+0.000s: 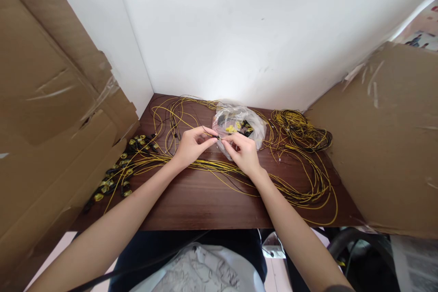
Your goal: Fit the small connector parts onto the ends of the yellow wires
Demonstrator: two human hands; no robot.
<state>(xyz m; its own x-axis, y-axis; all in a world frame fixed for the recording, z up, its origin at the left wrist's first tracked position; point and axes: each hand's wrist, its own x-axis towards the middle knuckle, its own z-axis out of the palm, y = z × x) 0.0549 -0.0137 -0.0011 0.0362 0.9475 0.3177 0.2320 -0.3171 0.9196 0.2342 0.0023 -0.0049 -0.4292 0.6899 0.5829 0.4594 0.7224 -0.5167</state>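
Observation:
My left hand (192, 144) and my right hand (242, 149) meet at mid-table, fingertips nearly touching. Between the left thumb and finger is a small black connector (218, 137) with thin wires running from it. The right fingers pinch at its other side; what exactly they grip is too small to make out. Just behind my hands sits a clear plastic bag (258, 128), its mouth open, with yellow and black connector parts (238, 126) inside. Below my wrists, a long bundle of yellow and black wires (219, 168) stretches across the table.
Black connectors with yellow ends (111, 182) lie piled at the left. A coiled heap of yellow-black wire (297, 130) rests at the right. Cardboard panels (51, 114) (386, 146) flank the brown table (191, 212), and a white wall (222, 32) stands behind it.

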